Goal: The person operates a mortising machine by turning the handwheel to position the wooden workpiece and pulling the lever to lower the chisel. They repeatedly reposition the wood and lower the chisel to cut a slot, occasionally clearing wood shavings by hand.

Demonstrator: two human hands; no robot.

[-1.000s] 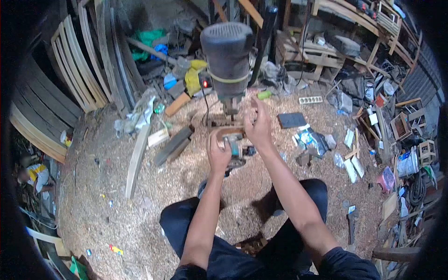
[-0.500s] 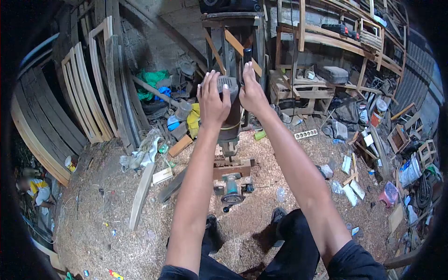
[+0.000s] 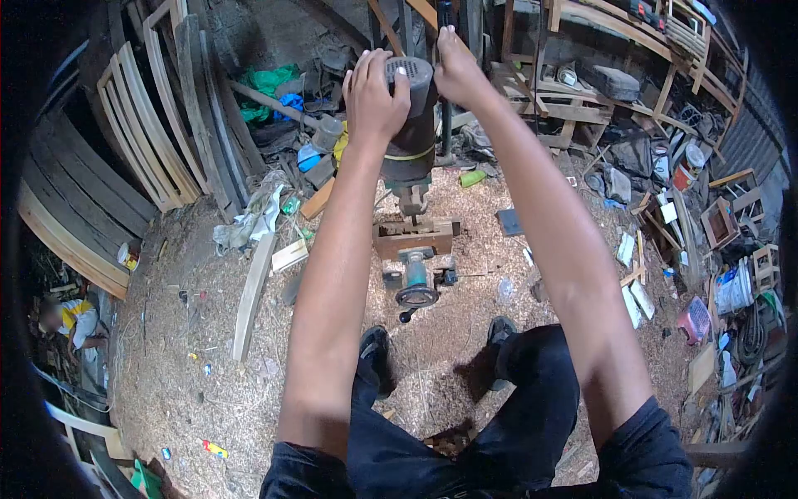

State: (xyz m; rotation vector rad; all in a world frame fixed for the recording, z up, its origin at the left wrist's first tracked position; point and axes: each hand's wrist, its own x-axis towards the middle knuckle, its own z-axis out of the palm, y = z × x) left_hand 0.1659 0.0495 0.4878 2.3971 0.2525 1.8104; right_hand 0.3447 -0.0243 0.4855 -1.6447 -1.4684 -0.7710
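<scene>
A mortising machine with a dark cylindrical motor housing (image 3: 411, 125) stands upright before me. My left hand (image 3: 376, 96) lies on the left side of its perforated top, fingers stretched out and thumb over the rim. Just right of the housing, my right hand (image 3: 461, 75) is wrapped round a lever with a black grip (image 3: 445, 15) that sticks up above the fist. Below the motor, the chuck (image 3: 411, 201) and its bit reach down to a reddish-brown wood piece (image 3: 401, 245), which sits in the machine's vise. A handwheel (image 3: 416, 297) with a black knob faces me.
Shavings cover the floor (image 3: 449, 358). Curved wooden frames (image 3: 150, 125) and boards lean at left, near a person in yellow (image 3: 76, 320). A long wood piece (image 3: 253, 299) lies left of my arm. Scrap and containers, including a pink basket (image 3: 695, 318), crowd the right side.
My view has tipped downward, so the machine and both hands appear higher. A dark flat block right of the machine now shows, and the white strip with holes is hidden. Both hands keep their places.
</scene>
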